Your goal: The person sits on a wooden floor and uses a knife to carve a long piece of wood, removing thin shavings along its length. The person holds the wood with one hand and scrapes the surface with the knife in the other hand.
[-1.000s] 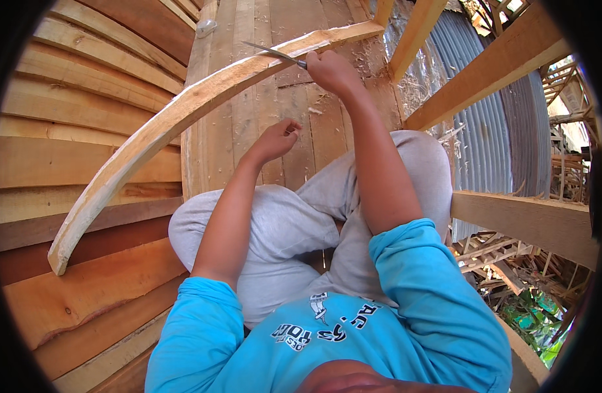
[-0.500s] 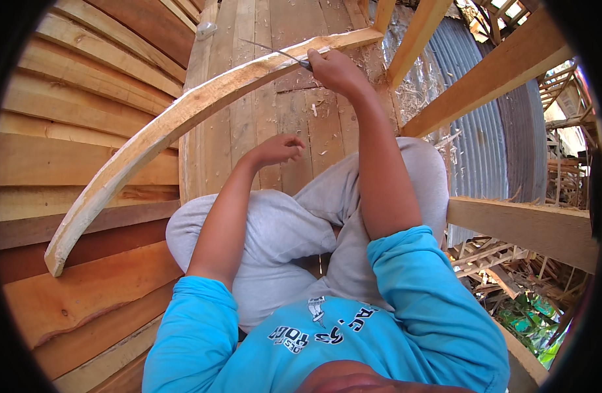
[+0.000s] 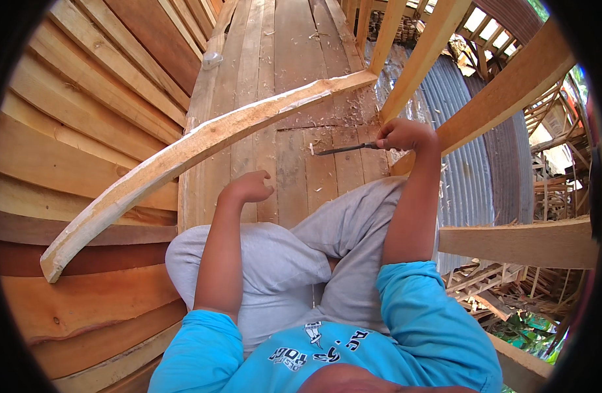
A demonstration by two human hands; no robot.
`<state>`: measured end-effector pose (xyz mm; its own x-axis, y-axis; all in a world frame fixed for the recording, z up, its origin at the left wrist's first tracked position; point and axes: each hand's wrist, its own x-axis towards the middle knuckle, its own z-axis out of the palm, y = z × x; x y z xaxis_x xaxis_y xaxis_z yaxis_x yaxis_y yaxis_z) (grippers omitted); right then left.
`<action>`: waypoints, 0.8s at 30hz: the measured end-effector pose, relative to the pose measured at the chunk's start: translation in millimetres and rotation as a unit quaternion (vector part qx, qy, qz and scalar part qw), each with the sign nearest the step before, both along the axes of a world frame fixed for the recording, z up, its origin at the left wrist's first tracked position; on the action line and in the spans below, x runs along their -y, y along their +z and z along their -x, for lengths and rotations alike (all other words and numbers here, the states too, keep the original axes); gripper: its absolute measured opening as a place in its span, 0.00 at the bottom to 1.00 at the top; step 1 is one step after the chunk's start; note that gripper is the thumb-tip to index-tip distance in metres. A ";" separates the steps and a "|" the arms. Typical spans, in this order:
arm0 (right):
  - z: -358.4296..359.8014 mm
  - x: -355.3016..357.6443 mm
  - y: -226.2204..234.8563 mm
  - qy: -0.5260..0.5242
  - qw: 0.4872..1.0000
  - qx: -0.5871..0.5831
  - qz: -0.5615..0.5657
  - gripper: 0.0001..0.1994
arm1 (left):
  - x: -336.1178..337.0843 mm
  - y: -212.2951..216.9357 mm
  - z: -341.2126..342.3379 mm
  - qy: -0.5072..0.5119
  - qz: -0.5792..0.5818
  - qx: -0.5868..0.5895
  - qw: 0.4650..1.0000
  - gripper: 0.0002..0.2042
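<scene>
My right hand [image 3: 406,135] is closed round the handle of a knife [image 3: 343,150], whose narrow dark blade points left above the plank floor. Beyond the knife, and apart from it, a long pale wooden beam [image 3: 203,139] stretches from the left side to the uprights at the far right. Its far edge looks rough and whitish. Over my left knee hovers my left hand [image 3: 248,187], holding nothing, its fingers loosely bent with the thumb apart. The beam's near edge is the closest thing to it, and the two do not touch.
I sit cross-legged on a plank floor [image 3: 294,171] scattered with wood shavings. Overlapping boards [image 3: 91,167] line the left. Timber posts [image 3: 419,59] and a rail [image 3: 517,245] stand along the right, with corrugated metal sheets [image 3: 468,134] beyond. A small clear object [image 3: 212,60] lies far left.
My right hand has drawn the knife off the beam, toward me and to the right. My left hand has shifted slightly left and nearer. The view has tilted, showing more floor beyond.
</scene>
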<state>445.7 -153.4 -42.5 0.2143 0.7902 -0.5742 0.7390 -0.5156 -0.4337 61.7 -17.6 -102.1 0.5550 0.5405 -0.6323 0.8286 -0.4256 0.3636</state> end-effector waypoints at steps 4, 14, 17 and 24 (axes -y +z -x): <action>11.2 -40.1 -50.1 0.075 0.995 -0.019 0.066 0.14 | -1.6 16.5 19.7 0.032 -0.021 0.021 0.999 0.28; 19.4 -75.0 -126.9 0.149 0.952 0.263 0.050 0.10 | -0.7 41.6 35.4 0.020 0.012 0.073 0.997 0.29; -5.5 -85.0 -145.3 0.038 0.956 0.285 -0.057 0.12 | -0.9 46.6 33.3 0.024 0.009 0.085 0.996 0.29; 23.9 -81.5 -138.0 0.105 0.980 0.165 0.027 0.14 | -3.4 45.3 36.2 0.030 0.001 0.096 0.995 0.30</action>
<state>421.9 -71.9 -180.5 0.2309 0.8067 -0.5440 0.9269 -0.3523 -0.1291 25.5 -14.1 -56.8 0.6326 0.5743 -0.5195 0.7677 -0.3770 0.5181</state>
